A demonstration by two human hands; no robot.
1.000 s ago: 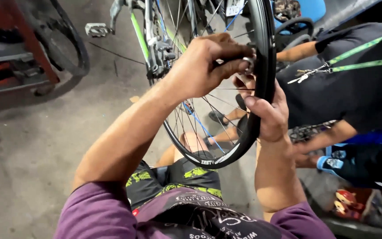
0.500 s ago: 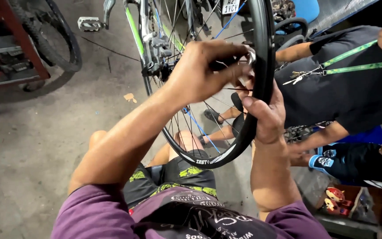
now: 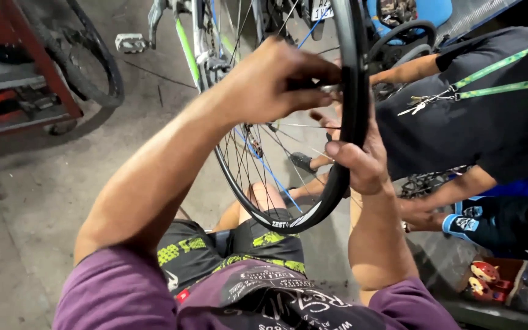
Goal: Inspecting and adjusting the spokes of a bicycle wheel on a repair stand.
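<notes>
— Where is the wheel, and who has it?

— The bicycle wheel [image 3: 337, 183] stands upright in the middle of the view, just in front of the person's knees, its black rim running from the top edge down to a low curve above the shorts. Both of the person's own hands are on it.

— How does each grip sit?

— The right hand [image 3: 362, 160] is wrapped around the rim from the right side, thumb laid across the near face of the rim, fingers curled behind — a closed grip on the wheel. The left hand [image 3: 276, 79] reaches over from the left, its fingers pressed together around a small metal piece [image 3: 330, 88] right at the inner edge of the rim. What that piece is, I cannot tell; it is too small and partly covered by the fingers.

— And around them?

— Far left, a red metal rack [image 3: 25, 91] with a loose tyre [image 3: 96, 61] leaning by it on the concrete floor [image 3: 44, 195]. Behind the wheel, a bicycle frame with a green tube [image 3: 186, 46]. On the right sits another person in a dark shirt [image 3: 484, 122] with a green lanyard [image 3: 490, 76], an arm reaching down low towards the floor.
</notes>
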